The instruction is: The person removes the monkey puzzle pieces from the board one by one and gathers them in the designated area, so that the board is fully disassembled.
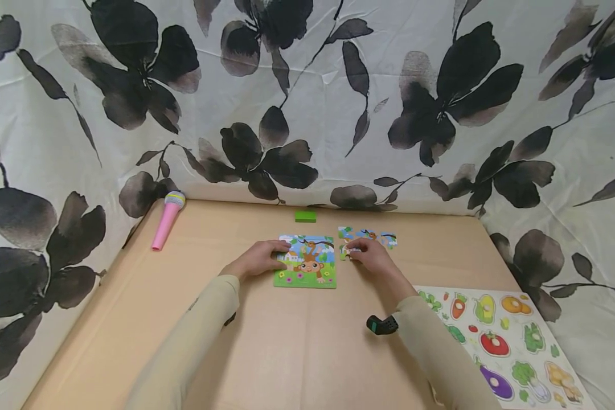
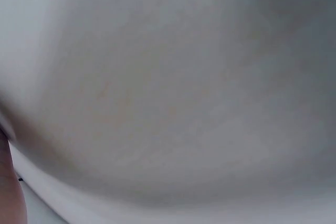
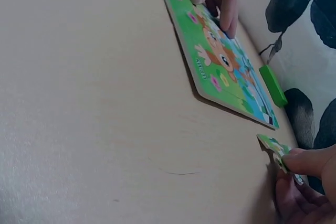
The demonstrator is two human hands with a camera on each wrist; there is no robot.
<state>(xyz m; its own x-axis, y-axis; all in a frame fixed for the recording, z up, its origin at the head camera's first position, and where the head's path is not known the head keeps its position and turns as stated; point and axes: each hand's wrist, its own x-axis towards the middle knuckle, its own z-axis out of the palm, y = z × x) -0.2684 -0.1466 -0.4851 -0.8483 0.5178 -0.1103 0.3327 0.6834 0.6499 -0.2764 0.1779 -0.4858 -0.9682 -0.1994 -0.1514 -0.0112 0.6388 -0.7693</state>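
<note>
A jigsaw puzzle board [image 1: 310, 276] with a monkey picture lies flat in the middle of the table. On its left side rests my left hand [image 1: 256, 259]; in the right wrist view its thumb and a finger touch the picture, spread apart. My right hand [image 1: 373, 256], just right of the board, pinches a small puzzle piece [image 3: 273, 145] between thumb and fingers. That piece is tilted and partly hidden by the fingers. Behind this hand lie several loose puzzle pieces [image 1: 388, 239]. Pale sleeve fabric [image 2: 168, 98] fills most of the left wrist view.
A small green block [image 1: 305, 216] sits behind the board. The pink toy microphone [image 1: 167, 222] is at the back left. At the right, under my right forearm, a vegetable picture board [image 1: 515, 324] covers the table corner. A floral curtain [image 1: 338, 97] hangs along the table's back edge.
</note>
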